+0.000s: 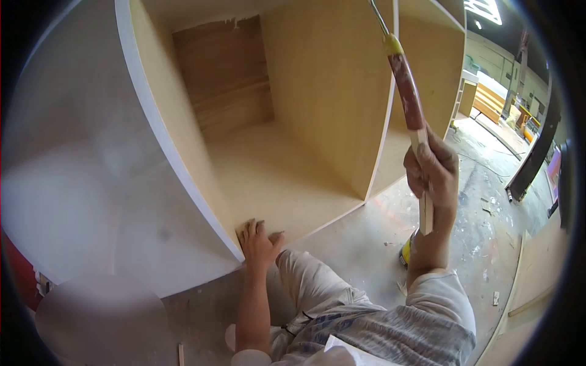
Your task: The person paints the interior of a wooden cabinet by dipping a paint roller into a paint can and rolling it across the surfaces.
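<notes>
Head view: your right hand (432, 161) grips a wooden stick (426, 210), your left hand (260, 243) rests on the cabinet (281, 177).
Your right fingers are curled closed round the stick; just above them is a red-brown handle (408, 91), with a yellow collar (393, 44) and thin metal rod (379, 18) beyond. Your left fingers lie spread on the bottom panel, holding nothing, beside the pale front edge.

The left hand (259, 244) rests on the bottom panel (287, 183) of a wooden cabinet (141, 91); the right hand (434, 163) grips a long wooden stick (426, 210), tilted beside the cabinet's divider (392, 91).
</notes>
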Demonstrator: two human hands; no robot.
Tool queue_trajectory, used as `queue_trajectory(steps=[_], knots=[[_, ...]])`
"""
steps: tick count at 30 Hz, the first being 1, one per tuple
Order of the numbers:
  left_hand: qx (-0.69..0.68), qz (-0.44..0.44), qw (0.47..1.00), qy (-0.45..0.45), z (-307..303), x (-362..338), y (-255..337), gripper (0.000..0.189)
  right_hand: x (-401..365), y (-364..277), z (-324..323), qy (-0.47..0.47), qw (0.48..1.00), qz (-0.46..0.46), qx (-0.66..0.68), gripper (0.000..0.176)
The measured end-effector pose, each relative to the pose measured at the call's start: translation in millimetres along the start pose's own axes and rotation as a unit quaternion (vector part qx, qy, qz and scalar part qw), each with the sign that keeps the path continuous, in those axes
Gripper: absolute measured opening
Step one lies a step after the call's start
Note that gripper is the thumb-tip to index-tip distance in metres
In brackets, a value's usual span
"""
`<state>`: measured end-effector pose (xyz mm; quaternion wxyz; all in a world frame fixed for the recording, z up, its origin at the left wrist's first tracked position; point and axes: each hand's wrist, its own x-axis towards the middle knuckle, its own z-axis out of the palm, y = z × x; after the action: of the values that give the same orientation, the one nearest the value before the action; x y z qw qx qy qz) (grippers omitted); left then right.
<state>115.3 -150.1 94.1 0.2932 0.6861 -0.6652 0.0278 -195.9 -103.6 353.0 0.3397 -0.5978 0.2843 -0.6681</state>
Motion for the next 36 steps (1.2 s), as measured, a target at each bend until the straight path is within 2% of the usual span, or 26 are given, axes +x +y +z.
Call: queue_trajectory(steps=[3,8,11,12,14,16,19,21,24,26,30,36], knots=[[0.01,0.009,1.0,0.007,-2,0,1,0.068,25,-3,24,-0.024,0.999,0.024,0.001,0.045],[0.001,0.011,1.0,0.011,-6,1,-3,0.066,100,45,78,-0.055,0.995,0.071,-0.03,0.043],[0.045,-0.005,0.999,-0.024,-18,2,2,0.065,170,77,121,-0.101,0.988,0.065,-0.1,0.039],[0.054,-0.015,0.998,-0.024,-18,3,-1,0.065,195,91,138,-0.102,0.989,0.067,-0.088,0.037],[0.001,0.02,0.999,0.032,-15,1,-9,0.065,251,133,173,-0.103,0.989,0.093,-0.05,0.036],[0.007,0.007,1.0,0.019,-23,4,-5,0.065,310,174,202,-0.113,0.986,0.117,-0.019,0.038],[0.011,-0.008,1.0,0.006,-34,7,3,0.067,376,220,231,-0.139,0.982,0.027,-0.122,0.044],[0.01,-0.022,1.0,0.004,-33,6,6,0.069,395,249,244,-0.142,0.979,0.027,-0.145,0.045],[0.007,-0.033,0.999,0.002,-32,7,5,0.071,407,281,250,-0.13,0.976,0.088,-0.153,0.046],[0.01,-0.049,0.999,-0.02,-32,7,6,0.07,396,302,246,-0.116,0.972,0.12,-0.165,0.046],[0.015,-0.047,0.999,0.001,-28,4,11,0.068,361,335,232,-0.106,0.965,0.143,-0.195,0.048],[0.009,-0.036,0.999,-0.002,-27,7,11,0.068,446,311,234,-0.094,0.968,0.177,-0.151,0.05]])
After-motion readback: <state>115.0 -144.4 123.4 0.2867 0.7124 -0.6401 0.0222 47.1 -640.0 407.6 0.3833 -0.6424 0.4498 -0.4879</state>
